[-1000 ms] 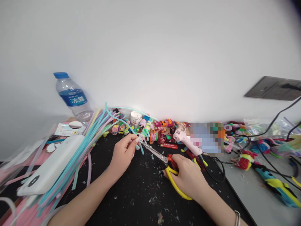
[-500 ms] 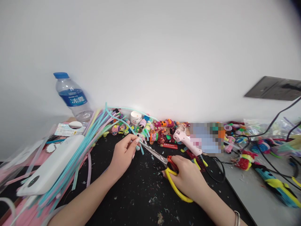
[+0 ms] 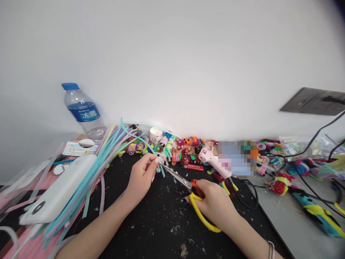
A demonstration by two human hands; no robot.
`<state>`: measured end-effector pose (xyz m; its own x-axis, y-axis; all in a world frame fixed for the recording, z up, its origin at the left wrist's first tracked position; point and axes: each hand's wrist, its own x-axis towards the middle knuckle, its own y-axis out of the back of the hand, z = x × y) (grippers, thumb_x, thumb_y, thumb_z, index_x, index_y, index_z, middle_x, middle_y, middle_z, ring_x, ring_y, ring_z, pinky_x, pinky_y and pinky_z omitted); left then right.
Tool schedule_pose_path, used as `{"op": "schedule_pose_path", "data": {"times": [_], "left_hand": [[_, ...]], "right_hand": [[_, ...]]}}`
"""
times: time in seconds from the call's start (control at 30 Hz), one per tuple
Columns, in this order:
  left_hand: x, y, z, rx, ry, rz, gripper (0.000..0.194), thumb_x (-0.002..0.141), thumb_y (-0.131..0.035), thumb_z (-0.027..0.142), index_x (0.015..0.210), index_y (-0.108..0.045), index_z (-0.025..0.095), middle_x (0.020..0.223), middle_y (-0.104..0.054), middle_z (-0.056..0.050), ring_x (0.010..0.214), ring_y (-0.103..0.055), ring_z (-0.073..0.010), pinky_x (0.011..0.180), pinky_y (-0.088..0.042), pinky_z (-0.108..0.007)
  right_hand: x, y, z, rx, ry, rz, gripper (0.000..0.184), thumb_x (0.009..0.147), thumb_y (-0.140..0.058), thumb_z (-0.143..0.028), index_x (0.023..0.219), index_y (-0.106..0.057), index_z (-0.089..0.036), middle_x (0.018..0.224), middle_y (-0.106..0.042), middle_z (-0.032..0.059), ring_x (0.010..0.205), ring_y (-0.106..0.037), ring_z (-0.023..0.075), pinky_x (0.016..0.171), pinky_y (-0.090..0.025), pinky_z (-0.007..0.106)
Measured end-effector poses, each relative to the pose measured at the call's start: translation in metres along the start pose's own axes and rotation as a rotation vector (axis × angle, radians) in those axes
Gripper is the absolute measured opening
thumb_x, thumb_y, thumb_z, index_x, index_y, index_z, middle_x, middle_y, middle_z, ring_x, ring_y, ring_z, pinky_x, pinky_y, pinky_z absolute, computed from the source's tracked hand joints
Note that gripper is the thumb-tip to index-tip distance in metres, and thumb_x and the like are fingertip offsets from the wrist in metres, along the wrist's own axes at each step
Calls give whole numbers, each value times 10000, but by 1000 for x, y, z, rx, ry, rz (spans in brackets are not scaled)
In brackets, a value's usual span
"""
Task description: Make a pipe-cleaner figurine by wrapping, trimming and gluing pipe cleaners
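Between thumb and fingertips, my left hand (image 3: 142,176) pinches a light-blue pipe cleaner (image 3: 146,142), whose short end hangs below the fingers. My right hand (image 3: 215,203) is closed round the yellow and orange handles of a pair of scissors (image 3: 180,178). The narrow blades point up and left, their tips right at the fingers of my left hand beside the blue strand. Whether the tips touch the strand is too small to tell. A bundle of pastel pipe cleaners (image 3: 88,190) lies left of my left hand.
A white power bank (image 3: 60,190) rests against the bundle, with a water bottle (image 3: 83,111) behind. Colourful fuzzy figures (image 3: 188,156), a paper cup (image 3: 155,135) and a pink glue gun (image 3: 214,162) line the wall. Cables (image 3: 304,176) cross the grey surface at right. Clippings dot the black mat (image 3: 151,226).
The scissors in my right hand have shifted very slightly at the blades and handles. My left hand keeps its pinch in nearly the same place.
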<state>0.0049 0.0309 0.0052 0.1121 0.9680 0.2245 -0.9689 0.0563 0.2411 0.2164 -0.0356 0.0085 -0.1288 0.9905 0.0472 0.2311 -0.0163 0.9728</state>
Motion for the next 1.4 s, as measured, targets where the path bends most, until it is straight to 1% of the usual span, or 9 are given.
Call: {"op": "schedule_pose_path", "data": {"times": [0.3, 0.37, 0.47, 0.6, 0.73, 0.87, 0.93, 1.1, 1.4], "left_hand": [[1, 0, 0, -45, 38, 43, 231, 866, -470, 347, 697, -461, 190, 499, -391, 70, 421, -365, -75, 442, -309, -202], [1, 0, 0, -61, 46, 47, 232, 860, -479, 342, 688, -455, 189, 508, -401, 69, 420, -363, -73, 439, -309, -201], [1, 0, -1, -70, 47, 49, 229, 860, -478, 326, 680, -447, 187, 503, -392, 72, 424, -364, -70, 439, -308, -195], [2, 1, -1, -115, 80, 23, 247, 840, -500, 310, 642, -432, 179, 504, -394, 70, 417, -353, -57, 418, -290, -181], [5, 3, -3, -218, 160, -3, 263, 810, -524, 315, 612, -416, 179, 476, -391, 73, 371, -314, -45, 359, -216, -168], [9, 5, -8, -289, 185, -59, 282, 792, -544, 310, 586, -403, 177, 435, -390, 80, 336, -288, -33, 347, -173, -165], [9, 5, -10, -309, 187, -98, 288, 788, -547, 309, 579, -399, 178, 415, -380, 84, 330, -275, -31, 350, -161, -166], [9, 5, -10, -366, 223, -153, 292, 767, -558, 300, 564, -384, 182, 376, -344, 93, 324, -242, -30, 357, -126, -173], [9, 5, -9, -446, 237, -175, 294, 772, -555, 271, 552, -386, 174, 384, -354, 88, 316, -248, -22, 355, -113, -181]], "right_hand": [[2, 3, 0, 51, -90, 5, 337, 781, -562, -434, 608, -389, -203, 642, -542, -10, 568, -497, 146, 492, -239, 235], [1, 3, -1, 46, -95, 29, 302, 777, -556, -433, 651, -401, -207, 679, -544, -6, 588, -505, 155, 499, -260, 236], [-1, 3, -2, 50, -104, 72, 246, 758, -565, -412, 773, -433, -205, 778, -552, 8, 625, -530, 166, 515, -312, 242], [-1, 2, 0, 33, -60, 116, 248, 770, -547, -406, 870, -459, -196, 863, -558, 31, 692, -563, 190, 556, -379, 268], [2, 3, 4, 7, -8, 177, 271, 717, -615, -393, 885, -514, -207, 900, -581, 32, 777, -586, 211, 596, -415, 277], [3, 3, 6, 17, 39, 244, 234, 693, -638, -347, 864, -549, -215, 889, -605, 32, 774, -594, 199, 605, -422, 265], [4, 4, 6, 15, 42, 245, 212, 693, -642, -335, 843, -553, -216, 886, -614, 32, 763, -601, 195, 600, -421, 262], [3, 4, 5, 1, 21, 188, 217, 668, -680, -320, 814, -555, -219, 888, -623, 12, 787, -617, 203, 605, -429, 264], [4, 3, 6, -6, 6, 158, 255, 659, -711, -345, 820, -556, -222, 904, -623, 4, 790, -618, 205, 600, -429, 270]]}}
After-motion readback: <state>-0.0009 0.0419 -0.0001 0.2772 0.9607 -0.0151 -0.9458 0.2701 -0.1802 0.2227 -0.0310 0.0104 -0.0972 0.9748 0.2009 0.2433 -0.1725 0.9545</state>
